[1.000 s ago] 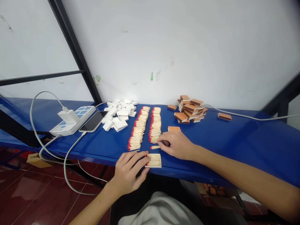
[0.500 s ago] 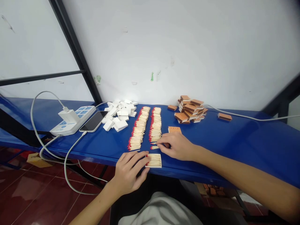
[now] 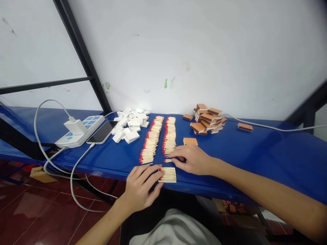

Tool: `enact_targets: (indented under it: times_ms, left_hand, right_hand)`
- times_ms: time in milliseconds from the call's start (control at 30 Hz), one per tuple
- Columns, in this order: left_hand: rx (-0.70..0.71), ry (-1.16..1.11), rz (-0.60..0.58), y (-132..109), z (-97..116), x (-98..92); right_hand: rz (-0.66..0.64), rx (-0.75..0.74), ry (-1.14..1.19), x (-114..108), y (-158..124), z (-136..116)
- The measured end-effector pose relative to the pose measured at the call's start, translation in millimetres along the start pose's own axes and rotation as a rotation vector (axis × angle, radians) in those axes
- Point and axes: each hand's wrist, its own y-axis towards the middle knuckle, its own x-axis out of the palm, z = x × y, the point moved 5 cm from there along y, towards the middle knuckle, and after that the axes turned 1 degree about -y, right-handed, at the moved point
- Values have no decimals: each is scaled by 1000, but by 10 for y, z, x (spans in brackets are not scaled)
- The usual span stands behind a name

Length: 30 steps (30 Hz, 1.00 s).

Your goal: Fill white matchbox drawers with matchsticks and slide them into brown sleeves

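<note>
At the table's front edge lies a white matchbox tray (image 3: pixel 170 175) filled with red-tipped matches. My left hand (image 3: pixel 143 185) holds it by the left end, fingers over the match heads and thumb at the near side. My right hand (image 3: pixel 192 159) is closed at the near end of the right row of matches (image 3: pixel 169 136), its thumb and index finger on a few matches (image 3: pixel 168 160) there. A second row of matches (image 3: pixel 151 141) runs parallel on the left. An orange matchbox sleeve (image 3: pixel 190 141) lies just beyond my right hand.
White empty-looking trays (image 3: pixel 130 124) are heaped at the back left, beside a phone (image 3: pixel 102 132) and a power strip (image 3: pixel 80 131) with cables. Brown matchboxes (image 3: pixel 208 119) are piled at the back right. A single matchbox (image 3: pixel 245 127) lies farther right, near a white cable (image 3: pixel 276 128).
My right fingers have shifted very slightly at the near end of the right match row. The left hand and the tray stay in place.
</note>
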Motion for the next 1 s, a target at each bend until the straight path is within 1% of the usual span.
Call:
enact_targets:
  times_ms: [200, 300, 467, 733, 1000]
  left_hand:
    - [-5, -2, -1, -2, -5, 2]
    - [-2, 4, 4, 2, -1, -9]
    - [0, 9, 9, 18, 8, -23]
    - [-5, 7, 4, 20, -1, -13]
    - [-1, 13, 6, 24, 18, -26]
  right_hand:
    - [-6, 1, 3, 4, 8, -5]
    - [7, 27, -7, -1, 6, 8]
    - [-8, 56, -22, -7, 11, 30]
    - [-10, 46, 28, -12, 15, 22]
    - [-4, 49, -14, -11, 17, 6]
